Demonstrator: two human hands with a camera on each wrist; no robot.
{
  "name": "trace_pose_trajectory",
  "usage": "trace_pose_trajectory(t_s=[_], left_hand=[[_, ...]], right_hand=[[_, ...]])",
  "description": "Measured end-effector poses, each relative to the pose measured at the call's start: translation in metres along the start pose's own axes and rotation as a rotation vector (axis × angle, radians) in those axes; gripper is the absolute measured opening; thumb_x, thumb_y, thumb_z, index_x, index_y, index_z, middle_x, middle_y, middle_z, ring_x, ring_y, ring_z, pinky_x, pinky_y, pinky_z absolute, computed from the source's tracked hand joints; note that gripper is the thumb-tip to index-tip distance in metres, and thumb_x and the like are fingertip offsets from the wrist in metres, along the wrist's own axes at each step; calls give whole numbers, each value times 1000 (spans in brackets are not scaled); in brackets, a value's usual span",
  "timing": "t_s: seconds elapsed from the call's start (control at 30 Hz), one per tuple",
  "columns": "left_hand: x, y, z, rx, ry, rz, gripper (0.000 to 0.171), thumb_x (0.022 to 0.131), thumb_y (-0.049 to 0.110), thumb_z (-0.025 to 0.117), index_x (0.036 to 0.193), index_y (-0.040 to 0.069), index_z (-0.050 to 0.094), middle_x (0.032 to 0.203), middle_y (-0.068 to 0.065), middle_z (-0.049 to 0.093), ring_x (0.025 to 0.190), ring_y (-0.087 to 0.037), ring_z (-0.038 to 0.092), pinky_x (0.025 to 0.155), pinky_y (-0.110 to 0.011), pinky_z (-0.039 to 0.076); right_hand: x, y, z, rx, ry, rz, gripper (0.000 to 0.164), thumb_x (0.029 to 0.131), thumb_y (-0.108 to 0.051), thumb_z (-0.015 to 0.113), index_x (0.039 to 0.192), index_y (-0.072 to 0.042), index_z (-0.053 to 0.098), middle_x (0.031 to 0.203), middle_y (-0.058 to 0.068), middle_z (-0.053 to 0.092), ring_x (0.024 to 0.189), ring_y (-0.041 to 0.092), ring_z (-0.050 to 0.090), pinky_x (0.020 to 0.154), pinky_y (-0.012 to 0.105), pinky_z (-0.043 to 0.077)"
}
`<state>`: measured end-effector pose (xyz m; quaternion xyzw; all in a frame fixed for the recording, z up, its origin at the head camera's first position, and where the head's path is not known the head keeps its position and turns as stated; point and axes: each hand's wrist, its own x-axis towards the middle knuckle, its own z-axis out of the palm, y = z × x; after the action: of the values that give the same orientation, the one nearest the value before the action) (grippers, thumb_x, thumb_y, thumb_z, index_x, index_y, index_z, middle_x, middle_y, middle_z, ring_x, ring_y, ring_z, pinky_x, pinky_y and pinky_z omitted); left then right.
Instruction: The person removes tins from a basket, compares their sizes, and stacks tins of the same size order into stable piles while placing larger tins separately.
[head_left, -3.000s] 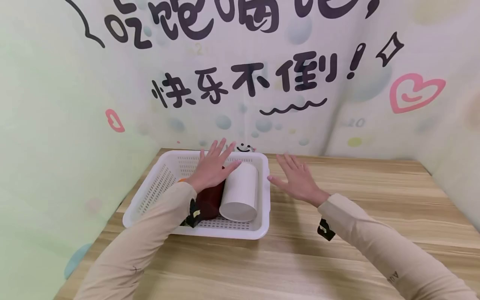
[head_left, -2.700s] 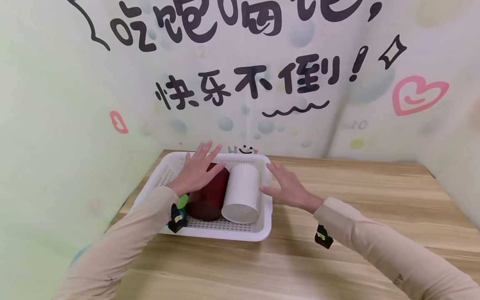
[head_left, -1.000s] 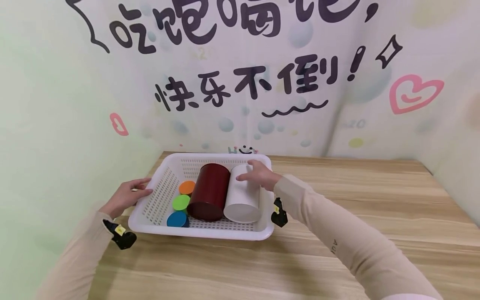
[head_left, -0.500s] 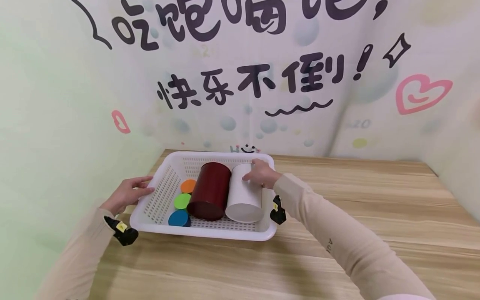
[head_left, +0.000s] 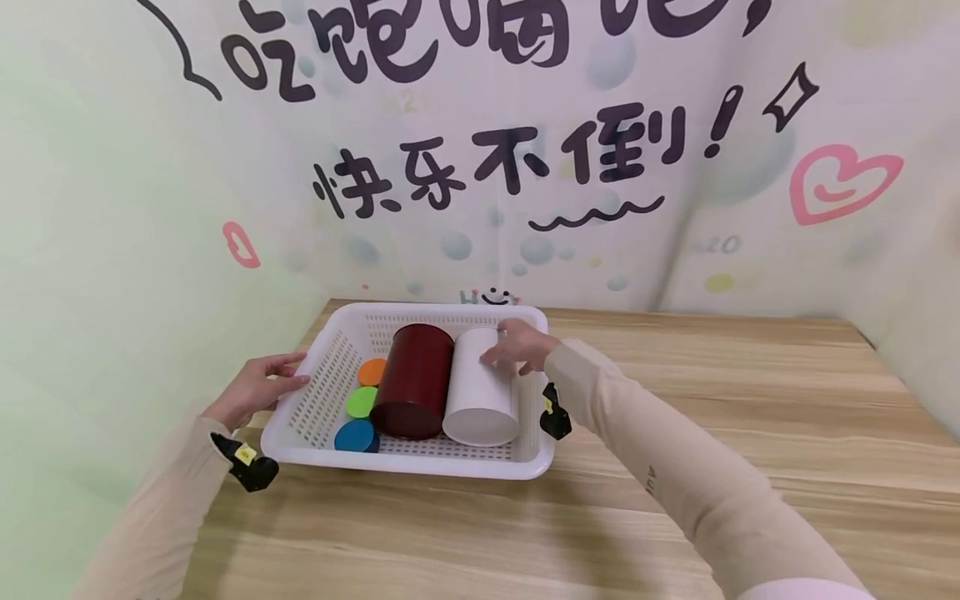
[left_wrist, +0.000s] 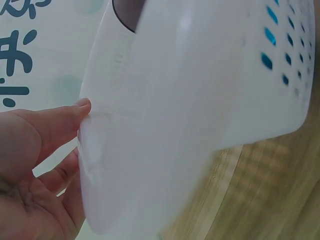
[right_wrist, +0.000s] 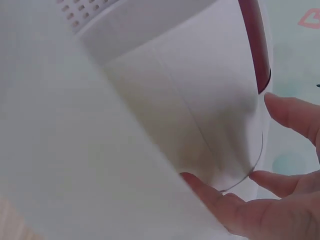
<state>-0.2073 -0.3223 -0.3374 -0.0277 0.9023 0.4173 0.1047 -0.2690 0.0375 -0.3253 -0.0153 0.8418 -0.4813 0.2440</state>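
Note:
A white perforated plastic basket (head_left: 408, 467) lies on the table. My left hand (head_left: 258, 387) holds its left rim; in the left wrist view the thumb lies on the rim and the fingertips pass behind it. Inside, a white cylindrical can (head_left: 480, 404) lies on its side along the right wall. My right hand (head_left: 522, 346) grips that can's far end; in the right wrist view its fingers (right_wrist: 282, 182) curl about the can's edge. Beside it lies a dark red can (head_left: 415, 379). Left of that sit three round pieces: orange (head_left: 371, 372), green (head_left: 362, 402) and blue (head_left: 356, 436).
The wooden table (head_left: 720, 417) extends right of the basket and in front of it. A printed cloth wall (head_left: 675, 258) stands close behind the basket, and another wall (head_left: 150, 292) runs along the left.
Both hands were spread, the left over the basket and the right by its right side. The left has moved to the left rim, the right onto the white can. Both cans have shifted slightly left.

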Motion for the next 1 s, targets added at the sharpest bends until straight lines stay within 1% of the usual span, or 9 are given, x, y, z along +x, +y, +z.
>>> trace_pose_trajectory(t_s=[0.13, 0.17, 0.27, 0.37, 0.4, 0.53, 0.67, 0.83, 1.0], left_hand=[[-2, 0, 0, 3, -1, -10, 63, 89, 25, 56, 139, 0, 26, 107, -20, 42, 77, -20, 58, 72, -36, 51], [-2, 0, 0, 5, 0, -10, 63, 90, 25, 56, 139, -1, 26, 107, -20, 42, 77, -21, 58, 72, -36, 52], [-2, 1, 0, 6, 1, -14, 63, 90, 25, 56, 139, -1, 26, 108, -21, 42, 78, -21, 58, 71, -35, 52], [-1, 0, 1, 8, 4, -17, 64, 89, 25, 56, 140, 0, 26, 110, -22, 43, 78, -21, 58, 71, -33, 52], [-1, 0, 2, 7, 5, -19, 64, 89, 25, 56, 140, 0, 26, 110, -22, 42, 78, -21, 58, 70, -33, 52], [0, -1, 2, 5, 10, -17, 63, 89, 25, 56, 140, 0, 26, 110, -22, 43, 78, -21, 58, 70, -32, 52], [0, -2, 3, -5, 8, -17, 63, 90, 25, 56, 140, 0, 26, 109, -21, 43, 79, -22, 58, 70, -33, 52], [0, -2, 3, -12, 4, -14, 62, 90, 24, 55, 140, 1, 26, 109, -21, 43, 81, -23, 58, 70, -32, 52], [-1, -2, 2, -13, 10, -13, 61, 90, 24, 55, 140, 1, 27, 109, -20, 44, 81, -23, 58, 70, -33, 52]], right_hand=[[5, -3, 0, -44, 20, -47, 69, 78, -14, 68, 135, 2, 32, 132, 18, 40, 117, 33, 42, 85, 57, 38], [17, 3, 0, -38, 21, -68, 70, 75, -17, 71, 132, 2, 34, 127, 18, 45, 112, 32, 47, 81, 58, 40], [31, 9, 2, -1, 39, -70, 73, 71, -16, 75, 131, 1, 36, 120, 16, 49, 106, 30, 51, 77, 60, 41], [41, 12, 5, 35, 89, -28, 72, 70, -10, 75, 130, 0, 36, 118, 16, 49, 101, 32, 52, 73, 58, 44], [31, 6, 8, 40, 113, -7, 70, 72, -7, 73, 131, -2, 36, 123, 16, 46, 105, 32, 50, 76, 57, 43], [12, -1, 14, 41, 155, -5, 69, 75, -7, 71, 133, 0, 33, 125, 18, 43, 107, 32, 49, 80, 52, 43], [8, 3, 18, 75, 126, 34, 70, 76, -16, 72, 130, 0, 30, 122, 19, 45, 111, 33, 47, 83, 56, 40], [15, 10, 24, 135, 66, 106, 76, 76, -31, 70, 129, 1, 25, 121, 21, 43, 113, 37, 44, 78, 63, 39], [21, 15, 31, 177, 28, 159, 77, 76, -42, 67, 127, 1, 29, 118, 24, 46, 112, 42, 45, 75, 64, 40]])
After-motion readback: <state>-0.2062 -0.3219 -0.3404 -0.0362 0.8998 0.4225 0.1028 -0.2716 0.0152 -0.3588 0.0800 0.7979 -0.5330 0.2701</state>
